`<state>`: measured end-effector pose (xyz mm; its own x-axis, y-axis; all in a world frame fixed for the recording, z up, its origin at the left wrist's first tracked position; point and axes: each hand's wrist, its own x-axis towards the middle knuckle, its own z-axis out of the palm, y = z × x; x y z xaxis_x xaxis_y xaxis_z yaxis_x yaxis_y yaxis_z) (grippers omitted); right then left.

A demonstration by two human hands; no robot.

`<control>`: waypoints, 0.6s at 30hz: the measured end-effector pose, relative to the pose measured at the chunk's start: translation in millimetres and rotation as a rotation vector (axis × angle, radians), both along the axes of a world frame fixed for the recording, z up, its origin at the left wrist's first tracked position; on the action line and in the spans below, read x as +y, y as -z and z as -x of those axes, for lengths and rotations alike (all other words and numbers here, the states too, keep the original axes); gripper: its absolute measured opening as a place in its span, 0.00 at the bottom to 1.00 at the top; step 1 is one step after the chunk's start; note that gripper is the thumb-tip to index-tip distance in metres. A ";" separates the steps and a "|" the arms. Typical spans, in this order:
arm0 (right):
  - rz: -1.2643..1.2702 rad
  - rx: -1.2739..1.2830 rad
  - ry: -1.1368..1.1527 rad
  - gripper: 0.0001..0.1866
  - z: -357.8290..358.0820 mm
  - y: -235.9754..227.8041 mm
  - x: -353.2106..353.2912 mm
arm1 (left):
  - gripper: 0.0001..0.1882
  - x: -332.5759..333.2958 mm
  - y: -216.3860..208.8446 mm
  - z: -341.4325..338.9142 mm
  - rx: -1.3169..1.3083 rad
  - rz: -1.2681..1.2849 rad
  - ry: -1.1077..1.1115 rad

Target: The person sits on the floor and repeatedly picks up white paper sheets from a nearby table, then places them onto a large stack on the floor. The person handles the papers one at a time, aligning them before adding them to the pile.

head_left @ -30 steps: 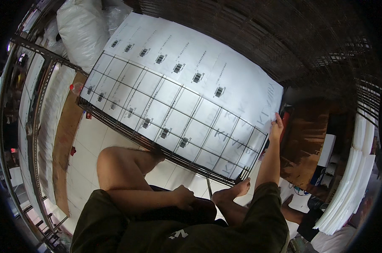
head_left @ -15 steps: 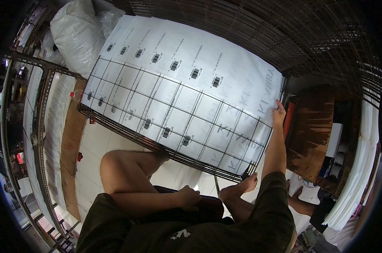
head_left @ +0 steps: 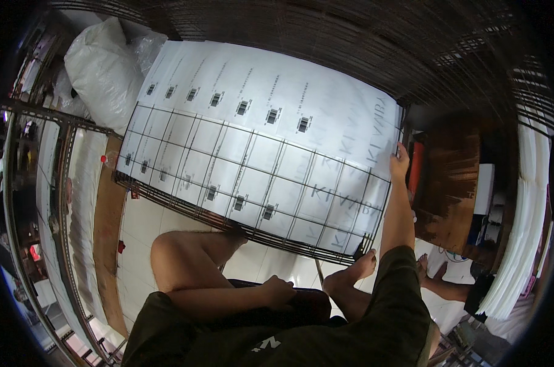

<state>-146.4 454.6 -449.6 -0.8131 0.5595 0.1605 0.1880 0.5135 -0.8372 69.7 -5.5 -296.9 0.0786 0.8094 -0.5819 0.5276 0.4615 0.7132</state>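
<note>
White printed sheets (head_left: pixel 258 85) with barcodes and large grey lettering lie overlapped across the far half of a wire drying rack (head_left: pixel 252 136). In the near half, more white sheets (head_left: pixel 228 160) show beneath the rack's wire grid. At the right rim of the rack, beside the sheets' edge, my right hand (head_left: pixel 399 163) has its fingers curled; what it grips there is hard to make out. Over my lap, away from the rack, rests my left hand (head_left: pixel 278 292), loosely closed, with nothing visible in it.
Dark wire shelves (head_left: pixel 326 24) stand raised behind the sheets. A white plastic sack (head_left: pixel 102 67) is at the far left, near a bottle with a red cap (head_left: pixel 110 159). A brown wooden board (head_left: pixel 445 183) and a white stack (head_left: pixel 521 244) stand right. Another person's leg (head_left: pixel 445 289) shows at lower right.
The view has shifted slightly, with the rack a little lower and to the left. My right hand's fingers are more curled at the rack's right edge. The left hand stays over my lap.
</note>
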 end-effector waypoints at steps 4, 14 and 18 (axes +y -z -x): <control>-0.463 -0.107 -0.126 0.26 -3.8 -63.5 -13.5 | 0.27 7.3 -8.9 0.7 0.033 0.045 0.035; -0.900 -0.066 -0.591 0.25 -51.0 -343.5 -91.8 | 0.34 36.5 -8.0 0.8 0.080 0.174 0.090; -0.980 0.110 -0.627 0.23 -130.7 -446.7 -147.4 | 0.32 27.9 19.7 2.6 0.097 0.086 0.006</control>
<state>-15.8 307.2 -2.9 -0.8576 -0.3379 0.3878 -0.3770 0.9258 -0.0271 67.1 22.4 -316.6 0.0233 0.7558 -0.6543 0.5947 0.5156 0.6168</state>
